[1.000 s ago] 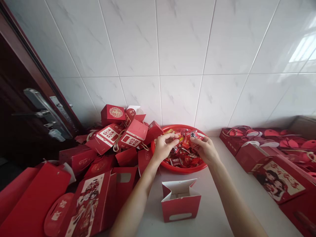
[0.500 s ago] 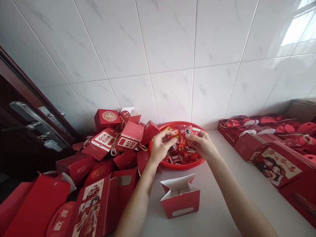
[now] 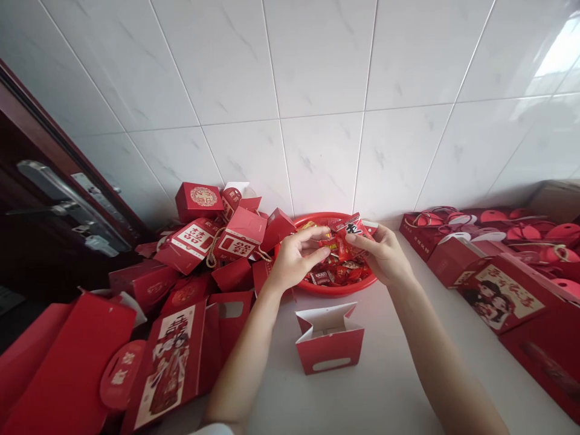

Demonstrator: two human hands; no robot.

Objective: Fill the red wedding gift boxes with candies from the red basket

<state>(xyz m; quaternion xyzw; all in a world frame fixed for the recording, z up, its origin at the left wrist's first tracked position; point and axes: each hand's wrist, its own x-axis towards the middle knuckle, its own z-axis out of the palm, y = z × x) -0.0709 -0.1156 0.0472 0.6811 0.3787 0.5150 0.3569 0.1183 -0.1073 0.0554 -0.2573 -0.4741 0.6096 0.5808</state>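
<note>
Over the red basket (image 3: 338, 291), the left hand (image 3: 295, 258) pinches a small wrapped candy (image 3: 332, 244); the right hand (image 3: 386, 255) grips a red packet (image 3: 353, 226) with black lettering.

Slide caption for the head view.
Right hand holding a wrapped sweet over a basket, left hand alongside, open box in front.

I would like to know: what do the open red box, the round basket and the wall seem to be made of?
The open red box: probably card, smooth outside, since creased folds and a white inner side show. The round basket: likely plastic, fairly shiny, with an even rim and small holes. The wall: seemingly glazed tile; joints and a bright reflection suggest it.
</note>
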